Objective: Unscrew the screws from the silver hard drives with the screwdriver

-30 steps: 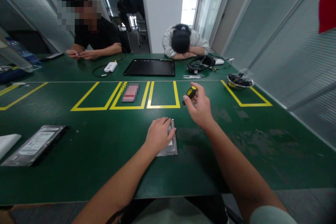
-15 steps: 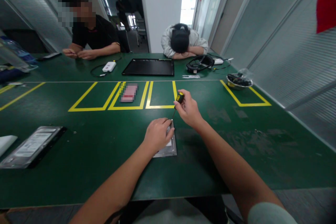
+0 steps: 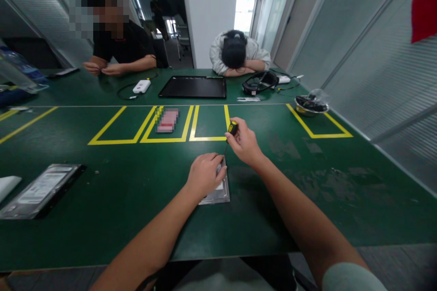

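Observation:
My left hand (image 3: 205,175) lies flat on a silver hard drive (image 3: 220,193) on the green table (image 3: 136,218), covering most of it. My right hand (image 3: 244,144) grips a small screwdriver (image 3: 232,128) with a yellow and black handle. Its thin shaft slants down, and the tip meets the drive's far right corner, right beside my left fingertips.
A second hard drive (image 3: 41,189) lies at the near left beside a white object (image 3: 7,186). Yellow tape boxes (image 3: 164,138) mark the middle. Farther off are a black tray (image 3: 193,87), a white device (image 3: 141,86), coiled cable (image 3: 259,82) and a metal bowl (image 3: 311,104). Two people sit across.
My right hand has brought the screwdriver left and down from above the table, so its tip now sits at the drive's far corner. The left hand stays on the drive.

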{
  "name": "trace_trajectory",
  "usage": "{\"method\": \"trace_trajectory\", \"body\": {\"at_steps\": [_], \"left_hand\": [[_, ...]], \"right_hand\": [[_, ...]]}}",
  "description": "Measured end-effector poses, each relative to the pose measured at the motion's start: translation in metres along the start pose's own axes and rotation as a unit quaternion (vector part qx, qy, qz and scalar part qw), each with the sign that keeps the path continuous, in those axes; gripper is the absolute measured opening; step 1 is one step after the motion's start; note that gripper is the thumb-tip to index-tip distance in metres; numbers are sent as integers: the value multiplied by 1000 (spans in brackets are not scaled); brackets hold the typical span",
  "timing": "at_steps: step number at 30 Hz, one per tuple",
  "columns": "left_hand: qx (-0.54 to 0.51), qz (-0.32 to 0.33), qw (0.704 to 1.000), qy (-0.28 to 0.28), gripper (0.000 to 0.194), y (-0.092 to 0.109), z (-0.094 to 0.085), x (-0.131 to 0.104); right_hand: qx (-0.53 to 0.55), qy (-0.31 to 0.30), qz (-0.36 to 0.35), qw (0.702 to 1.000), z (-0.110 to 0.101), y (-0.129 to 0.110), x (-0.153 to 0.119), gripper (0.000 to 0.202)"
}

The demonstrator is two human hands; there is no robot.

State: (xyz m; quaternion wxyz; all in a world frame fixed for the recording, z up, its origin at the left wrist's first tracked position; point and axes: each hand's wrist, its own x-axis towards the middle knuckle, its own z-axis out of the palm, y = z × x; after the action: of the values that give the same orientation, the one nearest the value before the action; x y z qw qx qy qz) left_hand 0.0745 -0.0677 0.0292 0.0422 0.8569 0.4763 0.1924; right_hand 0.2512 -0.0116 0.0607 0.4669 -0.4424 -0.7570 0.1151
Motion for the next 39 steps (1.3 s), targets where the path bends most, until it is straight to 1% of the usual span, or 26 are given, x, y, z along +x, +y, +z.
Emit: {"method": "trace_trajectory", "body": {"at_steps": [4, 8, 15, 20, 24, 28, 30, 31, 34, 35, 36, 37, 39], "left_hand": [[-1, 0, 1000, 2, 31, 0, 1, 0], [2, 4, 1000, 4, 31, 1, 1, 0], [3, 4, 1000, 0, 30, -1, 0, 0], [2, 3, 1000, 3, 30, 0, 0, -1], [-2, 2, 1000, 2, 32, 0, 0, 0], [1, -3, 1000, -6, 36, 0, 0, -1], [8, -2, 1000, -21, 46, -1, 0, -5], [13, 3, 999, -34, 56, -2, 0, -9], [23, 35, 995, -87, 106, -4, 0, -20], [22, 45, 993, -102, 120, -5, 0, -23], [21, 54, 992, -114, 129, -5, 0, -25], [18, 59, 990, -123, 134, -6, 0, -26], [12, 65, 989, -134, 136, -8, 0, -26]], "right_hand": [[-1, -9, -10, 1000, 0, -2, 0, 41], [-7, -1, -11, 1000, 0, -4, 0, 40], [-32, 37, 29, 998, 2, -4, 2, 34], [-44, 50, 43, 997, 4, -2, 2, 36], [-72, 45, 23, 996, 2, -6, 3, 36], [-88, 50, -17, 995, -2, -15, 6, 28], [-89, 60, -31, 994, -4, -18, 8, 25], [-88, 63, -37, 993, -5, -19, 8, 24], [-83, 59, -49, 994, -8, -23, 11, 22], [-81, 54, -52, 994, -10, -25, 12, 21], [-79, 48, -54, 994, -11, -26, 13, 20], [-78, 42, -55, 995, -13, -28, 14, 19], [-76, 23, -58, 995, -16, -32, 15, 19]]}}
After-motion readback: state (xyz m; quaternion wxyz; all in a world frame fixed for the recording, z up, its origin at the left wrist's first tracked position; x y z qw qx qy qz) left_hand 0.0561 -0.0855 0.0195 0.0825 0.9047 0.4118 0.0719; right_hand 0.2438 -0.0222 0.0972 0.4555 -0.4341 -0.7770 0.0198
